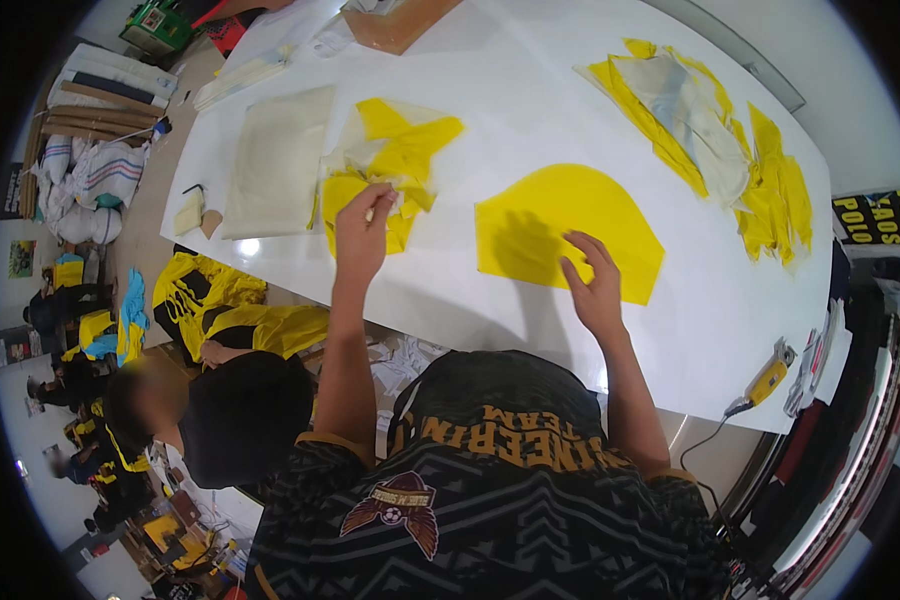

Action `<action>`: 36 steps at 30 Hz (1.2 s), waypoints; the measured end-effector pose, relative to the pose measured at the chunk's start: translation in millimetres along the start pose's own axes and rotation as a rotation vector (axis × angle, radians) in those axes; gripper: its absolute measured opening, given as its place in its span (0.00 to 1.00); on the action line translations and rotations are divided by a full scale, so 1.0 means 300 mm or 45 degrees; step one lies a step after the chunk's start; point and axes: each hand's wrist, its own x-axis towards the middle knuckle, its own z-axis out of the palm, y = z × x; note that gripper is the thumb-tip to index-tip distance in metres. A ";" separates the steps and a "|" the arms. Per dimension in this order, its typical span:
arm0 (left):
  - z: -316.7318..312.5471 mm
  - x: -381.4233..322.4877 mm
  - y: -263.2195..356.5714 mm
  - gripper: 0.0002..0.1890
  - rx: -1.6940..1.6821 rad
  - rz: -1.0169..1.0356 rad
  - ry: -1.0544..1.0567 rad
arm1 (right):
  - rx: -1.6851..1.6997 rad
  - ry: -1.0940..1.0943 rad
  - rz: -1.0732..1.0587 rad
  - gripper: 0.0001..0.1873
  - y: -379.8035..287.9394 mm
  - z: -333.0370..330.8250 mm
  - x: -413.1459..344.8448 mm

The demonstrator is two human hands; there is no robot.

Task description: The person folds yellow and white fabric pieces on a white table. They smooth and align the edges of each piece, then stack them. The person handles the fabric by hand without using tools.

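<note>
A flat yellow fabric panel with one curved edge (592, 195) lies on the white table (450, 300) before me. My right hand (594, 277) is over its lower right part with thumb and fingers apart, holding nothing. My left hand (367, 221) is above a crumpled heap of yellow and whitish fabric pieces (412, 146), its thumb and fingertips close together. A small pale bit shows at those fingertips; whether it is held cannot be told. Left of the heap lies a stack of cream rectangular sheets (277, 161).
Yellow and whitish fabric pieces (675, 112) lie at the far right. A yellow corded power tool (769, 381) rests near the right corner. A cardboard box (397, 26) stands at the far edge. A co-worker (247, 420) is close on my left, beside yellow and black garments (225, 300).
</note>
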 end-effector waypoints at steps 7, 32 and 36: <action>0.025 -0.020 0.301 0.09 -0.477 -0.115 -0.381 | 0.847 -0.347 -0.012 0.26 -0.366 0.085 0.114; 0.102 -0.103 0.321 0.06 -0.491 -0.019 -0.827 | 1.100 -0.508 0.219 0.18 -0.298 0.005 0.070; 0.060 -0.082 0.303 0.05 -0.680 -0.124 -0.851 | 0.877 -0.753 0.239 0.26 -0.320 -0.072 0.063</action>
